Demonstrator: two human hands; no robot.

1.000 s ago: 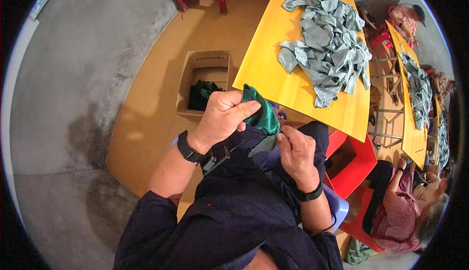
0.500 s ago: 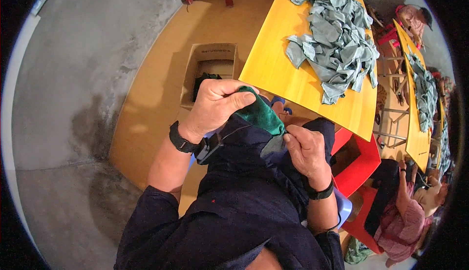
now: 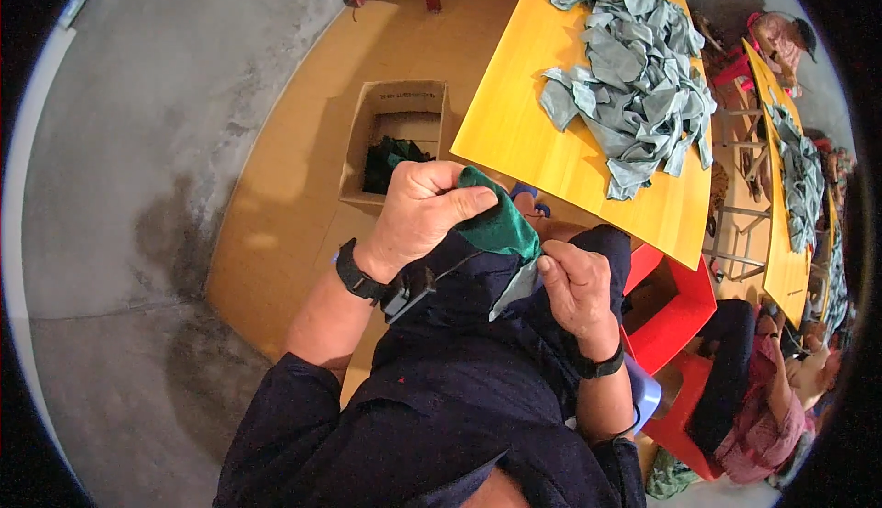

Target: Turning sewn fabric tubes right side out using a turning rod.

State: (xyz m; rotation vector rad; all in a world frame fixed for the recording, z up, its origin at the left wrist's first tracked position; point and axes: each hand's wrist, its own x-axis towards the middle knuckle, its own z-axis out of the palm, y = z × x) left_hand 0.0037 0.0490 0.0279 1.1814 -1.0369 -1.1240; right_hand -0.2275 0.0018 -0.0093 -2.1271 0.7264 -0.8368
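The one camera I am wearing on my head is looking steeply down my front, sitting close over my left hand (image 3: 424, 214) and right hand (image 3: 577, 289). Its fisheye is bending the yellow table (image 3: 551, 131) and concrete floor (image 3: 138, 141) toward the rim.

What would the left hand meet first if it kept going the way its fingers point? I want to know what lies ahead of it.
The left hand grips the green cloth, fingers pointing right; beyond it, probably the yellow table's near edge, though depth is unclear.
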